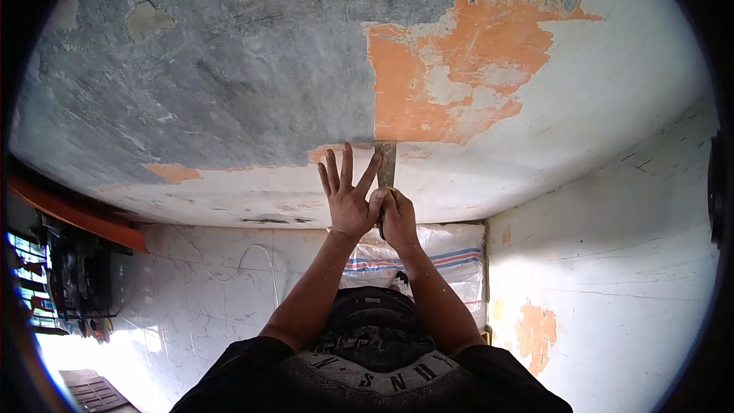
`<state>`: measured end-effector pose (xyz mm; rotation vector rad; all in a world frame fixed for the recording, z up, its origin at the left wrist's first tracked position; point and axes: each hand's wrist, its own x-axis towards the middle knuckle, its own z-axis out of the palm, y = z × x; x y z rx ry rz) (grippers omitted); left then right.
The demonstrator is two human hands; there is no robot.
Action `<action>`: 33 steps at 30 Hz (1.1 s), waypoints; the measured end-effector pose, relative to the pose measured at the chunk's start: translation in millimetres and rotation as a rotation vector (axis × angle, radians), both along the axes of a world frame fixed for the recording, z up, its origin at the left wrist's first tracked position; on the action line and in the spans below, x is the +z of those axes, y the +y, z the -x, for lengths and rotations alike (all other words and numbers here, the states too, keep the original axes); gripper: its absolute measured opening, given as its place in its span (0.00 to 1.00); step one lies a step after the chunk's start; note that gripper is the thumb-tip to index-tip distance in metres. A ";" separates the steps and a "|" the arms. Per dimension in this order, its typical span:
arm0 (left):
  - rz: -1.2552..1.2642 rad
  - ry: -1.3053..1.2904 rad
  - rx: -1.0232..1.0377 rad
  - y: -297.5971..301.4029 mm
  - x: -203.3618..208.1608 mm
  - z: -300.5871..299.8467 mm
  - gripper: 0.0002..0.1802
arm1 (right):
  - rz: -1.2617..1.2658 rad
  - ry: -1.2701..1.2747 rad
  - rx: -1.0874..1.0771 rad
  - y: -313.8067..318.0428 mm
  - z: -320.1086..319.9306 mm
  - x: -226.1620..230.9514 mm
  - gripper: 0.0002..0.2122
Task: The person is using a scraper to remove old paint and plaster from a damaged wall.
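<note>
My right hand (400, 223) is wrapped round the handle of a scraper (387, 165) with a flat, worn metal blade. The blade points away from me, its far end at the lower border of an orange patch (397, 95) on the wall (489, 176). Beside it my left hand (352, 206) is open, fingers spread toward the wall. Its thumb reaches over to my right hand near the scraper's handle, and the forefinger lies close to the blade. Whether the left fingertips touch the wall I cannot tell. Pale dust specks both forearms.
Bare grey plaster (252, 69) spans the wall's upper left, with white paint at right and below. A white sack (451, 260) with blue and red stripes lies on the marbled tile floor (206, 268). A thin pale cable (271, 260) curves across the tiles. Another peeling wall (604, 260) stands at right.
</note>
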<state>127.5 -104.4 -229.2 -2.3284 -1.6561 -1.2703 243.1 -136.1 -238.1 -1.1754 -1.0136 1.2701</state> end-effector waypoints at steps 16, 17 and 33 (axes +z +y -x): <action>0.089 0.075 0.071 2.6 4.9 10.4 0.36 | -0.100 -0.163 -0.117 0.9 -10.2 -24.4 0.13; 0.089 0.076 0.086 3.2 4.4 9.6 0.36 | -0.092 -0.153 -0.121 0.0 -13.3 -27.3 0.13; 0.071 0.091 0.089 7.4 -5.9 11.6 0.34 | -0.034 -0.117 -0.064 2.3 4.5 9.1 0.16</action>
